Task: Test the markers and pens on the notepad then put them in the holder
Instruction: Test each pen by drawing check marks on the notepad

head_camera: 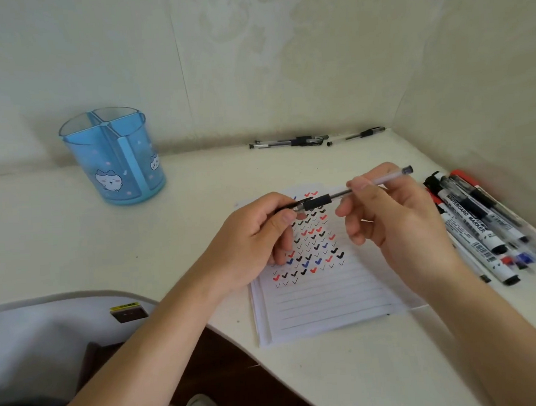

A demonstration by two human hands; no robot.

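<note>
Gripping clear gel pen (347, 192) w/ both hands, left hand (256, 235) pinching cap end, right hand (396, 223) on barrel, over notepad (329, 302) full of ticks; holder (113, 155) looks empty, pens (291, 141) and markers (481, 230) loose on desk, lots left.

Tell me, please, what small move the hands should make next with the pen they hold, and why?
Probably pull the cap off. The left hand pinches the cap end of the pen and the right hand holds its clear barrel, level above the notepad. The tip is not exposed, so no test mark is possible yet. The blue holder appears empty.
</note>
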